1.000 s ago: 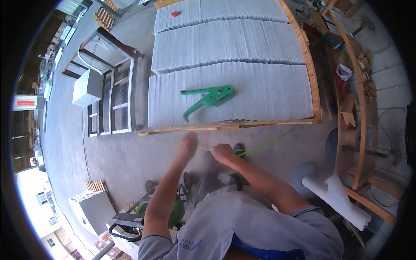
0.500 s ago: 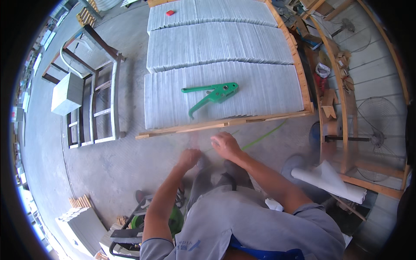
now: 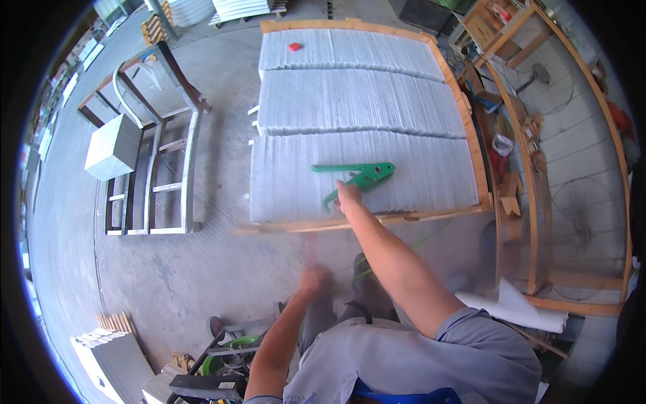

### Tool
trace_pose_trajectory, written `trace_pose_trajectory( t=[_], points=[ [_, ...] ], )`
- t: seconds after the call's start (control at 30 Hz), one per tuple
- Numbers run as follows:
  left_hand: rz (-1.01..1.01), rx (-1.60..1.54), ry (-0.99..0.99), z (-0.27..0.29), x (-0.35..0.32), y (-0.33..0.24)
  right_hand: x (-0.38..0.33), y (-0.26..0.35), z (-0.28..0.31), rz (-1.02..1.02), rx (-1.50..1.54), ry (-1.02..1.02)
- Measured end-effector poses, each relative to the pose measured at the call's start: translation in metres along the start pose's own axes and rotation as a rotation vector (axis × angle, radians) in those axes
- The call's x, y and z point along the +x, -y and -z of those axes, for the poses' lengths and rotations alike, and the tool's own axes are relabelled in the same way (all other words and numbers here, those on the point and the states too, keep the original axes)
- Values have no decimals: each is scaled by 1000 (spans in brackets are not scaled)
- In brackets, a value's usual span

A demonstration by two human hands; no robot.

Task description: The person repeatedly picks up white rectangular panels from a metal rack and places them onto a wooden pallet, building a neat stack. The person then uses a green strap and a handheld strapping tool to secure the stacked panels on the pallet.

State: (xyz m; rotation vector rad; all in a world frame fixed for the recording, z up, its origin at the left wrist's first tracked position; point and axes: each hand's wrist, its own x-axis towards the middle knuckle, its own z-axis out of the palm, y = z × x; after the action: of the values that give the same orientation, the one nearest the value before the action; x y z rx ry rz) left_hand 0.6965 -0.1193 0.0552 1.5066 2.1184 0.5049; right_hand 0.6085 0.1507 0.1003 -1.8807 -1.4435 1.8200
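A green hand-held strapping tool (image 3: pixel 373 176) with two long handles lies on the nearest row of pale grey slabs (image 3: pixel 303 151). My right hand (image 3: pixel 348 195) is on its lower handle, with the fingers closing round it; part of the handle is hidden beneath the hand. My left hand (image 3: pixel 315 279) hangs low over the floor, in front of the crate's near wooden edge. It is smeared by motion, so its fingers cannot be read. A thin green strap (image 3: pixel 420 241) crosses the floor between the crate and my legs, passing behind my right forearm.
A small red object (image 3: pixel 295 46) rests on the farthest slab row. To the left stands a metal frame (image 3: pixel 156 161) beside a pale block (image 3: pixel 111 147). Wooden framing with fans (image 3: pixel 584 232) lines the right. A black cart with green parts (image 3: pixel 225 353) is at lower left.
My right hand has moved up and forward from above the strap onto the strapping tool. My left hand has dropped lower, closer to my body. The view has shifted.
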Motion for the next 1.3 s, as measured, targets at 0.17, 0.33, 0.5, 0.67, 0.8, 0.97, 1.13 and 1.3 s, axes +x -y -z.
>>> trace_pose_trajectory(
  t=[0.17, 0.33, 0.5, 0.67, 0.8, 0.97, 1.13, 1.3],
  points=[
    [70, 34, 40, 9, -2, -5, 21, -13, -27, 12, 186, -183],
    [148, -18, 79, 12, 3, -12, 2, 13, 17, 110, 418, -5],
    [48, -3, -29, 13, 7, -15, -23, 56, 114, 77, 272, 766],
    [68, 9, 16, 10, 11, -17, 23, 76, 150, 148, -190, 816],
    [99, 28, 29, 1, 15, -17, 76, 72, 192, 236, -439, 732],
    [72, 15, 22, -3, 20, -15, 110, 74, 224, 276, -277, 603],
    [224, 33, 225, 14, 35, -31, 94, 117, 225, 391, -632, 620],
    [219, 109, 287, 34, 49, -42, 81, 104, 167, 562, -1306, 612]
  ],
)
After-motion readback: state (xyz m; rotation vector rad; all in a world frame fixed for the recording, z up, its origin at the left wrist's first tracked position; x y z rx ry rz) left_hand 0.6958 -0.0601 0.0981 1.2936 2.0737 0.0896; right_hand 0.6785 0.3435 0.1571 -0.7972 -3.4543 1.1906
